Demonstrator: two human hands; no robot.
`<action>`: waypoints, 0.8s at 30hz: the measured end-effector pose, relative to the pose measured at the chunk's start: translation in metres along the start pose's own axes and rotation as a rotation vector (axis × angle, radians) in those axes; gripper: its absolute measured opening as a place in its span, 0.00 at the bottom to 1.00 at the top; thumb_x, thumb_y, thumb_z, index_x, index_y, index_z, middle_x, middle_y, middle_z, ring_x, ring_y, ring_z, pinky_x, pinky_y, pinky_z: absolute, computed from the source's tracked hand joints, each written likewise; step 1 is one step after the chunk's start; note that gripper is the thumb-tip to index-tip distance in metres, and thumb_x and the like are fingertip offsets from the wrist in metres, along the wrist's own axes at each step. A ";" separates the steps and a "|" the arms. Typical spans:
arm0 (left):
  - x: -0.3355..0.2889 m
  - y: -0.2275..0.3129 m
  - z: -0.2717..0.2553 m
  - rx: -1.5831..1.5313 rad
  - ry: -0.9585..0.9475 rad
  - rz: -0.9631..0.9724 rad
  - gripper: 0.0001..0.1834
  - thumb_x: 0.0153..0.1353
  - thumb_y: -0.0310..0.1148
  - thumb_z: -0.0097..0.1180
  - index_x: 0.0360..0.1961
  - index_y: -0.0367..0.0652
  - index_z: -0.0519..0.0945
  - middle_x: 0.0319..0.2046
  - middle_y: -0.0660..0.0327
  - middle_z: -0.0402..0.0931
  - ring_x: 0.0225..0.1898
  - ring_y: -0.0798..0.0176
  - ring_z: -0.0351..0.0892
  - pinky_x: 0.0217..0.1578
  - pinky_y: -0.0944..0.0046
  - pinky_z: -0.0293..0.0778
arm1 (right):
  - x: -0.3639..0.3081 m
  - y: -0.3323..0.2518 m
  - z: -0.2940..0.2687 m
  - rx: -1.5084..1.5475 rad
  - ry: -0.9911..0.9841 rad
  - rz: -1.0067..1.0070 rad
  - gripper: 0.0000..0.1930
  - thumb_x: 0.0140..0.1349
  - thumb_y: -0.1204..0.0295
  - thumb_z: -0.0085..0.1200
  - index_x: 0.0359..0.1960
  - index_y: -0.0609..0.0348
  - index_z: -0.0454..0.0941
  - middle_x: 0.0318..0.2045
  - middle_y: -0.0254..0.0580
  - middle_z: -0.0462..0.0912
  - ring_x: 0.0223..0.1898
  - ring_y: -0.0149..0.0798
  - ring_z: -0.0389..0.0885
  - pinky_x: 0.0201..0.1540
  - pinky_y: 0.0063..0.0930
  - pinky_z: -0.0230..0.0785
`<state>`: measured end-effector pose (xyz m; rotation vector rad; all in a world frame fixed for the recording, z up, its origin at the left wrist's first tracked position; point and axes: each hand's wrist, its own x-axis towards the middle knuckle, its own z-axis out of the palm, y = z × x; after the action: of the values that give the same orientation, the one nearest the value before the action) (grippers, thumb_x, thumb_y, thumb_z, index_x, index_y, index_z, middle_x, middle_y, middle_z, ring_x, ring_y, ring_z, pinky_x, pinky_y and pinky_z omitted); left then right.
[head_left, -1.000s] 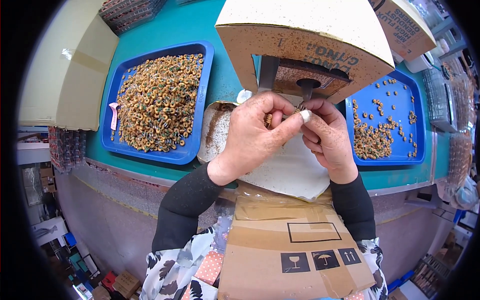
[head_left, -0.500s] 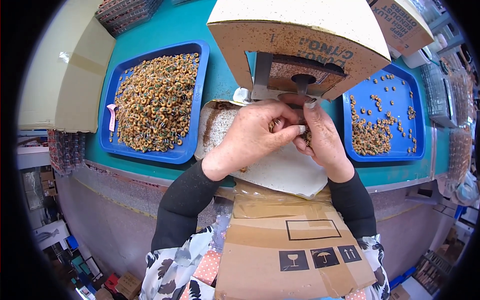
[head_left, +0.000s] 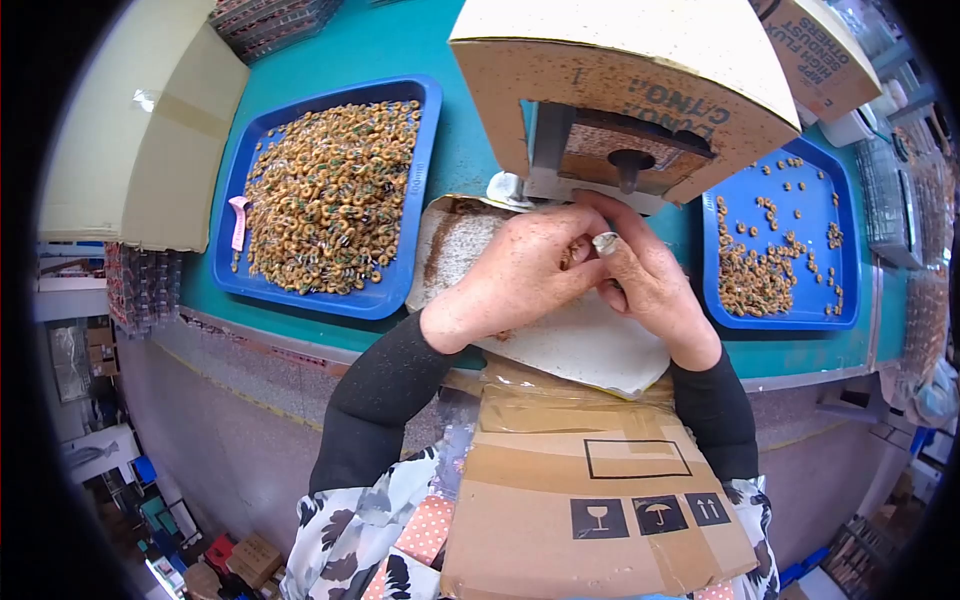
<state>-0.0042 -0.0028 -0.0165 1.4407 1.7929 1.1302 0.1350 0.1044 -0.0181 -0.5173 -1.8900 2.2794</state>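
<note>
Ring in hand: we see a small tan ring-shaped part (head_left: 574,254) pinched between our two hands, just in front of the press opening and above the white sheet.
Left hand (head_left: 520,275): our fingers are curled close around the ring, holding it from the left; the thumb side meets the other hand.
Right hand (head_left: 645,285): our fingers are bent in narrowly against the left hand; a pale cover sits on one fingertip (head_left: 606,242), which touches the ring area. Which hand bears the ring's weight we cannot tell.
Press (head_left: 625,165): a small machine with a dark knob, hooded by a cardboard cover (head_left: 620,60), stands just beyond our fingers.
Work sheet: a white speckled sheet (head_left: 590,340) lies under our hands, over the bench edge.
Stock left to do: the left blue tray (head_left: 330,195) is heaped nearly full with the same tan rings, well to the left of our hands.
Finished so far: the right blue tray (head_left: 780,240) holds only a small pile and scattered rings, with much blue floor showing.
Progress: we judge the work early on, since the full tray far outweighs the sparse one; one ring is in hand now.
Bench: a teal bench top (head_left: 400,40) carries both trays.
Lap: a flattened cardboard piece (head_left: 590,500) covers our lap below the bench.
</note>
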 end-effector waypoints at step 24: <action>0.000 0.008 -0.004 -0.090 0.252 -0.044 0.11 0.52 0.30 0.62 0.35 0.36 0.79 0.23 0.61 0.76 0.24 0.70 0.76 0.29 0.69 0.74 | 0.002 -0.001 -0.010 0.463 0.232 0.068 0.10 0.63 0.78 0.50 0.46 0.62 0.74 0.23 0.27 0.70 0.14 0.16 0.53 0.13 0.11 0.43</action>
<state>-0.0036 -0.0036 -0.0082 1.2459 1.9046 1.4025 0.1362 0.1143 -0.0189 -0.7407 -1.2045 2.4602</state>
